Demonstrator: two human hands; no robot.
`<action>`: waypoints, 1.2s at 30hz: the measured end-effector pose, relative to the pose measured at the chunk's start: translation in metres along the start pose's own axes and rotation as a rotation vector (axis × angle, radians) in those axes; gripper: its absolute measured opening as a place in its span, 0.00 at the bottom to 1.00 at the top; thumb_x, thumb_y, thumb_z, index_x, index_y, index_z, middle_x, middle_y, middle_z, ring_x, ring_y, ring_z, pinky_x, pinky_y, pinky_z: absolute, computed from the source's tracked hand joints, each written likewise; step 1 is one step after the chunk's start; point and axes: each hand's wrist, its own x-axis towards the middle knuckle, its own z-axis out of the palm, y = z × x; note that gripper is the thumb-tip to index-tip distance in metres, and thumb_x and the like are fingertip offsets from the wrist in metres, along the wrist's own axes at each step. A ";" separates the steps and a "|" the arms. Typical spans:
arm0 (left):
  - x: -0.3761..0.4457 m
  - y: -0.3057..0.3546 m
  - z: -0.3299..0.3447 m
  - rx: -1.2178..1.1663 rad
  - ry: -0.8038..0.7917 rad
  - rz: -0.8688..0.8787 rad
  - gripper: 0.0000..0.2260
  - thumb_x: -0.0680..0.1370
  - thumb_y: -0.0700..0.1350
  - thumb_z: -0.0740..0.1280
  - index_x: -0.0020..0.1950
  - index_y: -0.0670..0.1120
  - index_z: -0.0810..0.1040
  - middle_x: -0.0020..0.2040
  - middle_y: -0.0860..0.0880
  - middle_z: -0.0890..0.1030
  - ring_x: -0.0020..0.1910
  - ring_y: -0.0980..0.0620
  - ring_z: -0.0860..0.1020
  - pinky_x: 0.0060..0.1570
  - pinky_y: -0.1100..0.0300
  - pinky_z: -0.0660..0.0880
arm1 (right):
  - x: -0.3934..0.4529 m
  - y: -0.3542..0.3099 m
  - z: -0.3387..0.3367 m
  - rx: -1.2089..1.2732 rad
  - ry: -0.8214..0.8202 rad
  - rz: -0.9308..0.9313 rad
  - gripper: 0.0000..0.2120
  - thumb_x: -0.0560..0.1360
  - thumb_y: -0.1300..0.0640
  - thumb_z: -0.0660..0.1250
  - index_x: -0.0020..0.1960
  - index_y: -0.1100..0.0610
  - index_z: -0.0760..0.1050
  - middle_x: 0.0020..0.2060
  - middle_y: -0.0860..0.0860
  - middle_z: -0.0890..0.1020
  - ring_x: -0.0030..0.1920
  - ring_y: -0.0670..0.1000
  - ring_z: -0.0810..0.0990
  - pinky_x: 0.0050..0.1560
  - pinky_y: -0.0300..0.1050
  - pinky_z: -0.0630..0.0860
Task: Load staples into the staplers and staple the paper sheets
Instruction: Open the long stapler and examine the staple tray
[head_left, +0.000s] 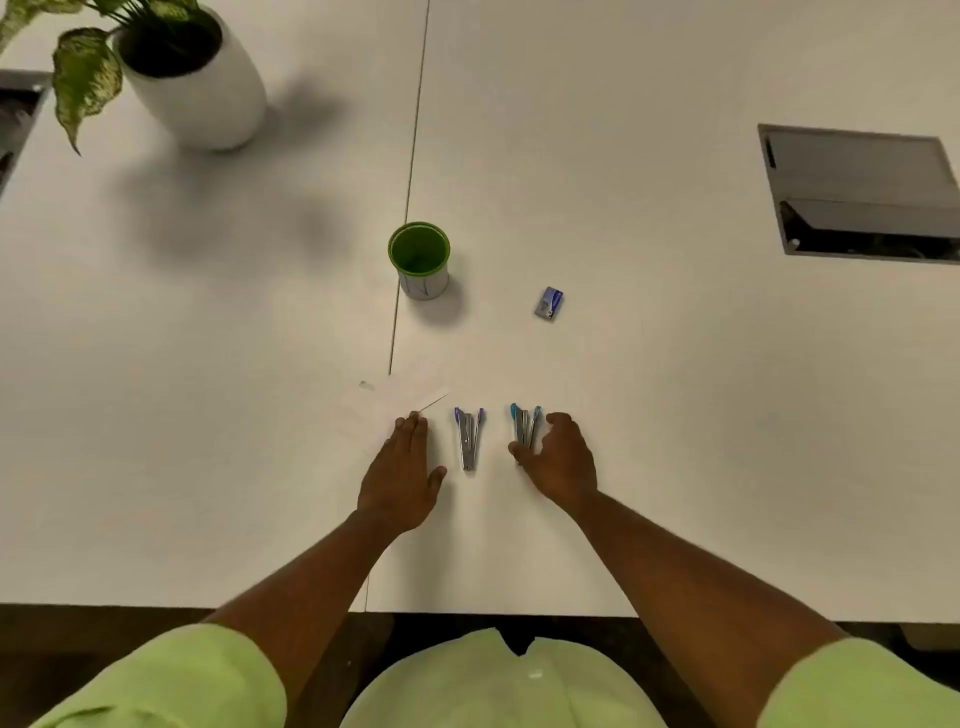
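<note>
White bench; green-rimmed cup; blue staple box; silver staplers, purple-tipped and blue-tipped; lime-green sleeves.

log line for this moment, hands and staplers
left hand: flat on paper sheets | right hand: gripping right stapler | left stapler: untouched | staple box: untouched

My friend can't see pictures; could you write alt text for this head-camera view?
A person's right hand grips one of two opened staplers on a white table; the left hand rests flat on paper sheets.
</note>
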 end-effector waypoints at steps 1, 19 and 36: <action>0.002 0.000 0.001 -0.002 0.006 0.020 0.34 0.84 0.55 0.58 0.82 0.41 0.47 0.83 0.45 0.47 0.83 0.47 0.47 0.80 0.55 0.51 | 0.001 -0.002 0.000 0.005 0.012 0.007 0.36 0.71 0.41 0.75 0.70 0.57 0.65 0.64 0.52 0.75 0.61 0.56 0.78 0.59 0.48 0.74; 0.018 0.032 -0.023 -0.516 0.179 0.027 0.18 0.81 0.45 0.67 0.70 0.44 0.74 0.68 0.49 0.78 0.68 0.48 0.76 0.69 0.56 0.69 | 0.004 -0.004 0.010 0.350 -0.047 0.091 0.22 0.72 0.56 0.75 0.62 0.54 0.71 0.44 0.52 0.85 0.47 0.57 0.85 0.55 0.56 0.81; 0.041 0.097 -0.048 -1.344 -0.197 -0.346 0.15 0.85 0.44 0.56 0.55 0.46 0.83 0.48 0.48 0.86 0.47 0.49 0.83 0.46 0.58 0.79 | -0.021 -0.034 -0.025 0.831 -0.416 0.062 0.11 0.79 0.63 0.64 0.59 0.57 0.81 0.45 0.54 0.84 0.45 0.52 0.83 0.51 0.49 0.82</action>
